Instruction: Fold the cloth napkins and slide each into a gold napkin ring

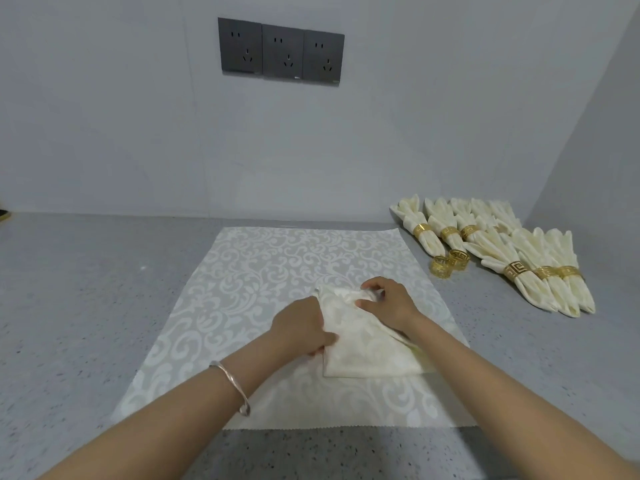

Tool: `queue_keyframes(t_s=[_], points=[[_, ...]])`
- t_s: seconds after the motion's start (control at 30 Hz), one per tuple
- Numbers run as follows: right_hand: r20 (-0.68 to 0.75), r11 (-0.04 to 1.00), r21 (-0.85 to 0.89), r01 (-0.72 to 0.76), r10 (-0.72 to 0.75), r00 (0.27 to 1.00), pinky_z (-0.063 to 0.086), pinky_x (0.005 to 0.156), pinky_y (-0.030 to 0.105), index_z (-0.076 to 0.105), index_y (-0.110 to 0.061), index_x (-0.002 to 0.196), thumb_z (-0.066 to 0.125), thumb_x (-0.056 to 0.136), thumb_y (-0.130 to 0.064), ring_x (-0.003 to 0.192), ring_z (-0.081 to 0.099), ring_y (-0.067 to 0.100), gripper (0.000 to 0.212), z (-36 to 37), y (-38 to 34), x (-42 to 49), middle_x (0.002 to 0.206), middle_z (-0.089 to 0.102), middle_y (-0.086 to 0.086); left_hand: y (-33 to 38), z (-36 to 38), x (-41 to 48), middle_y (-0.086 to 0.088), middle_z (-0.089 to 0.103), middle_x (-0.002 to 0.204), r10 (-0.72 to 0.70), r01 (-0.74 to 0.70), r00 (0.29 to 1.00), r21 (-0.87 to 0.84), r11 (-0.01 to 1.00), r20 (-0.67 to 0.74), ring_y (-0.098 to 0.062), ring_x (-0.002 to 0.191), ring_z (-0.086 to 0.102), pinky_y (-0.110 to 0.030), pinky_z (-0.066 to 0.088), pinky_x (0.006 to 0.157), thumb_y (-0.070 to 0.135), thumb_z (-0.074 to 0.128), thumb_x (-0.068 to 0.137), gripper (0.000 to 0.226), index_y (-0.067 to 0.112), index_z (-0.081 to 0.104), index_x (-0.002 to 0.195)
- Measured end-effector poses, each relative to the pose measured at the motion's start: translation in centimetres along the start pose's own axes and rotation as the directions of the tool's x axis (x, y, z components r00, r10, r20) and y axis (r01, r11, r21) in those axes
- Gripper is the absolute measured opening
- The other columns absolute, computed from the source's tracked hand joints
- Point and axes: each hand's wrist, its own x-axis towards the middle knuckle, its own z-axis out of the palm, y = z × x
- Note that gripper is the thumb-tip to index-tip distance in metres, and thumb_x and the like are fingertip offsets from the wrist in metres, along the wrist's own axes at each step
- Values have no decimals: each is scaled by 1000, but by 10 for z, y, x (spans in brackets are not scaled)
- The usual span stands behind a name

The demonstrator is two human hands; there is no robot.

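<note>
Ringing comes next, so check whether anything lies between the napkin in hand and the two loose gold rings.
Nothing visible does. Between the napkin and the loose rings lie only the flat patterned cloth and bare counter; the finished napkins sit beyond.

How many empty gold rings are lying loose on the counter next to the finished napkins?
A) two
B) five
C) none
A: two empty gold rings sit side by side on the counter, just left of the ringed napkins.
</note>
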Motion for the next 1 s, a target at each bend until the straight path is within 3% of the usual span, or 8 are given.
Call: queue_keyframes(t_s=[0.1,0.17,0.27,0.4,0.53,0.63,0.77,1.0], points=[[-100,999,-36,6,-9,995,38,100,37,57,-26,118,71,82,-37,114,46,18,40,8,-1,-9,118,57,-4,5,9,4,-2,58,116,97,-61,988,275,959,-121,-18,101,57,-28,42,78,44,64,84,65,9,36,130],[-147,999,-20,36,-38,988,38,98,36,57,-25,116,70,82,-35,112,48,18,37,14,1,-12,115,59,-5,7,12,11,-3,46,133,255,-180,947,334,925,-196,-20,120,45,-29,36,93,44,56,90,63,13,31,139],[-174,997,-10,74,-75,982,38,96,36,58,-24,110,71,82,-33,108,49,17,32,16,4,-14,109,60,-7,4,20,23,2,17,158,473,-394,873,402,826,-115,-18,146,11,-32,4,117,38,31,102,55,18,16,152],[-183,995,16,96,-91,979,37,96,33,56,-23,110,72,81,-35,105,49,13,35,17,6,-14,109,59,-9,-9,31,32,8,6,160,425,-403,905,386,830,31,-12,147,-3,-35,-8,119,33,16,105,51,22,8,153],[-177,981,110,162,-142,974,41,97,27,61,-18,106,70,84,-20,102,51,8,24,11,1,-23,109,57,-7,-13,35,33,8,5,160,401,-374,916,408,833,19,-10,147,-1,-36,-7,119,33,15,105,50,22,9,153],[-88,958,177,224,-211,973,41,99,16,68,-18,106,60,92,-14,108,55,0,17,1,4,-45,115,60,-10,-12,36,31,7,5,160,409,-371,912,417,829,-1,-11,147,0,-35,-7,119,33,15,105,50,22,9,153],[38,965,57,256,-258,965,36,103,11,63,-23,123,48,99,-21,117,50,-9,29,-17,23,-86,126,58,-17,-12,35,29,8,4,160,400,-364,917,410,836,-1,-10,147,-1,-32,-9,117,32,15,105,50,23,8,153],[58,934,-112,339,-334,941,28,109,13,56,-31,129,44,99,-30,127,40,-9,33,-38,54,-131,133,52,-19,-12,34,30,7,4,160,374,-345,927,437,831,21,-10,147,-2,-34,-9,118,32,13,105,50,24,6,153]])
